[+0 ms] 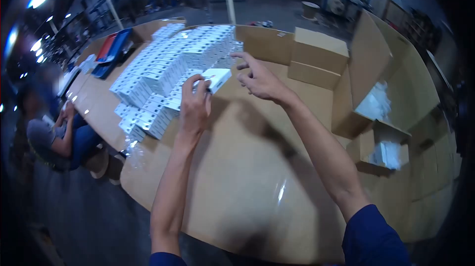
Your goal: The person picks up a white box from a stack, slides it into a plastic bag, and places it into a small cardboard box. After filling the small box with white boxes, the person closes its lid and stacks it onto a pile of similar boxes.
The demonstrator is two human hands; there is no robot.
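My left hand [196, 102] grips a small white box [217, 79] by its near left end, holding it above the table. To the right of that box my right hand [260, 79] hovers with its fingers apart and nothing in them. Behind and left of my hands stand many stacked white boxes [163, 70] in tight rows, with dark square marks on their ends. Lower loose boxes [153, 117] form the near edge of the stack, close to my left wrist.
Cardboard covers the table [237, 182]. A closed carton [319, 55] stands at the back right; an open carton [378, 149] with white boxes and plastic is at right. Crumpled clear plastic [132, 153] lies left. A seated person [54, 135] works beyond the left edge, near blue trays [118, 53].
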